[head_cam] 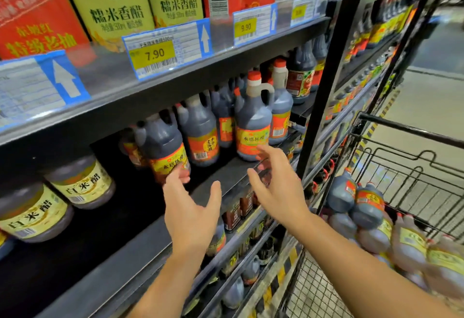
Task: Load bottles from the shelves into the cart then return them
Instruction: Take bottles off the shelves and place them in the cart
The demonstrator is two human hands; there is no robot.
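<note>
Our left hand (190,212), fingers relaxed, touches a dark bottle (163,141) on the shelf (233,174). Our right hand (278,192), spread and empty, nears a handled bottle (253,121). We should grip each body firmly, then lift right to the cart (406,128).

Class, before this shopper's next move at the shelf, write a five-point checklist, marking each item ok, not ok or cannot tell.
1. Left hand free: ok, open, fingertips at the label of the left bottle.
2. Right hand free: ok, open, by the base of the handled bottle.
3. Grip secured: not ok, neither hand curls round a bottle.
4. Caps on: handled bottle ok; left bottle cannot tell, its top is hidden by the upper shelf.
5. Room in the cart: ok, bare wire shows behind the piled bottles.
</note>
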